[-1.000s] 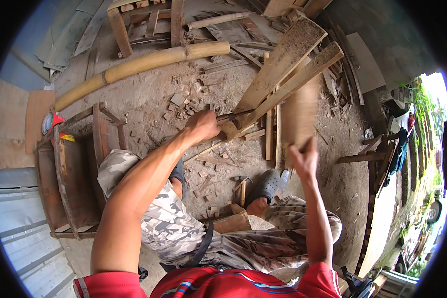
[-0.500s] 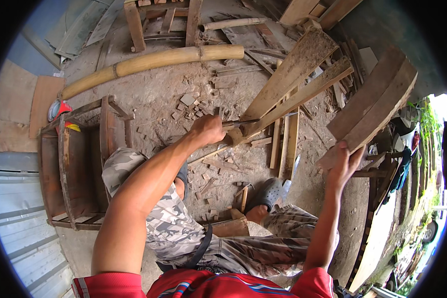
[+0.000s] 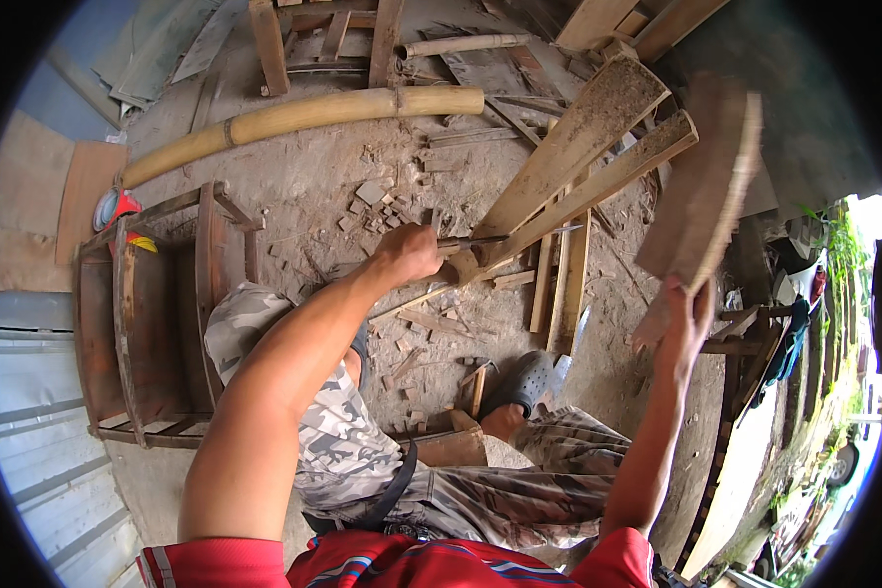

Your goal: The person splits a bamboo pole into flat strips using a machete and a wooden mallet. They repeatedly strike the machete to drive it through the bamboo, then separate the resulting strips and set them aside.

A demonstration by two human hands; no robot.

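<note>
My left hand (image 3: pixel 411 251) is closed around the handle of a long-bladed knife (image 3: pixel 475 241), held out ahead of me. Its dark blade lies across a length of bamboo (image 3: pixel 578 147) whose pieces spread apart toward the far right; a narrower bamboo piece (image 3: pixel 608 186) runs beside the wide one. Further right, my right hand (image 3: pixel 684 318) grips the lower end of a thick wooden plank (image 3: pixel 701 191). The plank is raised, nearly upright, and smeared by motion. It is apart from the knife and the bamboo.
A bamboo pole (image 3: pixel 304 115) lies across the floor beyond. On the left stands a wooden frame (image 3: pixel 127 323). Small wood offcuts (image 3: pixel 367 206) litter the ground. Near my clog-shod foot (image 3: pixel 521 384) are a hammer-like tool (image 3: pixel 477 387) and a saw blade (image 3: pixel 573 348).
The plank in my right hand has swung leftward and turned more upright. My left hand and the knife stay almost where they were.
</note>
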